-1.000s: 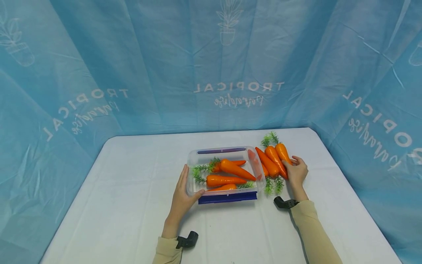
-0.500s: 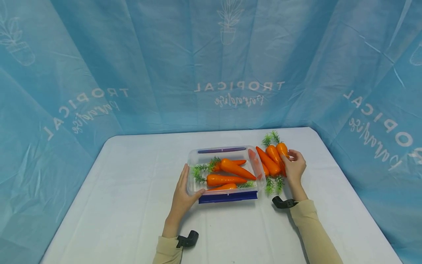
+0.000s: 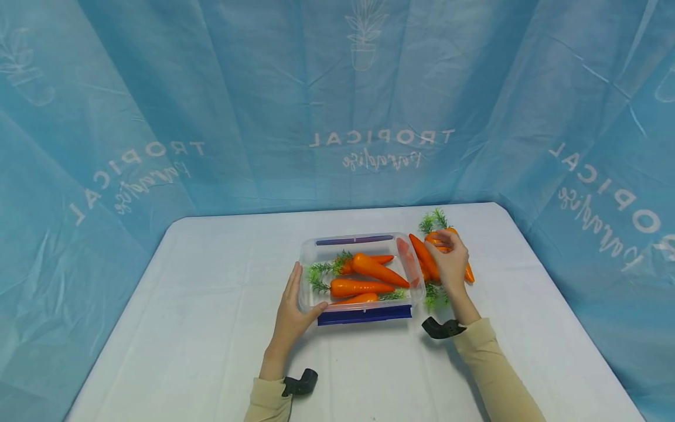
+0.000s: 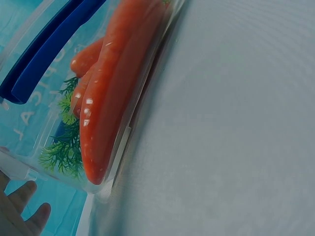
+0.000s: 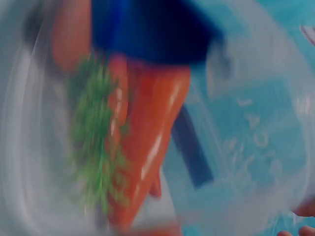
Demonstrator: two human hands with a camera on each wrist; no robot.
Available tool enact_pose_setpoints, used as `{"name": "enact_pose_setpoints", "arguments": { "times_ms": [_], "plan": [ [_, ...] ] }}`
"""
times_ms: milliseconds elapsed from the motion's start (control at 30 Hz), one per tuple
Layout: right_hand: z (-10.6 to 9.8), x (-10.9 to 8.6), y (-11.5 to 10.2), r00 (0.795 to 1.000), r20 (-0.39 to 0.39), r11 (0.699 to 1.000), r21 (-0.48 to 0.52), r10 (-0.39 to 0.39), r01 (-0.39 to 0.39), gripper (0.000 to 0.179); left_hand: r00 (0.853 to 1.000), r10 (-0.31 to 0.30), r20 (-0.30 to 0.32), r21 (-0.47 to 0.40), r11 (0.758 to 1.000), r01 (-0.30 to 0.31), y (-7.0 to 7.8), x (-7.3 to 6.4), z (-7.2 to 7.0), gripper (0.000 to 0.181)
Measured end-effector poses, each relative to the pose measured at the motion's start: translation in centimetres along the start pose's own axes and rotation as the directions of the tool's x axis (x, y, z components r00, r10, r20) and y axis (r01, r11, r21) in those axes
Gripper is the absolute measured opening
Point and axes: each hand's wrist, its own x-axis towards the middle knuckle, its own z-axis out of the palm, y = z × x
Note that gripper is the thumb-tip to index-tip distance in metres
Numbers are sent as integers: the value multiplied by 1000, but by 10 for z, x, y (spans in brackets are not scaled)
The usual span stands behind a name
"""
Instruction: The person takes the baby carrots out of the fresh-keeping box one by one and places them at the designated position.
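The right hand is bent over loose carrots right of the box, thumb and fingers curled toward each other with orange showing between them; I cannot tell whether they have closed on a carrot or only surround it, and the right wrist view catches just a few fingertips at its lower right edge. The left hand lies against the left end of the clear plastic box, fingers stretched along its wall and thumb out over the near left corner, steadying it without a grasp. The box sits right of the tabletop's middle, closer to the far edge, with a dark blue flap along its near side and another blue strip at its far side. Inside lie carrots with green leafy tops, some crossing. The loose carrots lie beside the box's right end, toward the far right corner of the tabletop, green sprigs pointing to the far edge and others to the near one. Black wrist cameras and tan sleeves follow behind the hands. Past the far edge and both sides hangs a blue curtain printed in white, mirror-reversed, with "TROPICAL Paradise" three times, alongside potted-plant drawings; parts of the reversed lettering show through the box in both wrist views.
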Motion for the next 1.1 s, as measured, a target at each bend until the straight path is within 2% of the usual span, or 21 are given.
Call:
{"name": "enact_pose_setpoints", "arguments": {
  "times_ms": [100, 200, 400, 633, 767, 867, 1000, 1100],
  "plan": [
    [7, -9, -20, 998, 65, 1000, 20, 10, -12, 35, 1000, 3, 4, -6, 1000, -3, 0, 0, 0, 98],
    [14, -14, -31, 993, 118, 1000, 18, 22, -25, 34, 1000, 5, 2, -10, 1000, -5, 0, 0, 0, 99],
    [27, -18, -37, 982, 188, 997, 54, 36, -47, 35, 1000, -7, -1, 3, 1000, 7, 1, 0, 1, 97],
    [40, -20, -42, 954, 295, 994, 75, 51, -77, 37, 1000, -23, -3, 4, 1000, 23, -1, -1, 2, 97],
    [47, -21, -41, 933, 356, 997, 28, 61, -76, 37, 1000, -17, -5, 3, 1000, 17, -2, -1, 2, 97],
    [54, -17, -30, 913, 399, 996, 4, 82, -91, 39, 1000, -12, -5, -1, 1000, 12, -2, 0, 2, 96],
    [61, -11, -11, 894, 428, 990, -19, 137, -142, 40, 1000, -12, -3, -7, 1000, 12, -1, -1, 2, 96],
    [63, -11, -7, 871, 462, 984, -26, 167, -175, 41, 1000, -13, -4, -6, 1000, 13, -2, -1, 2, 96]
  ]
}}
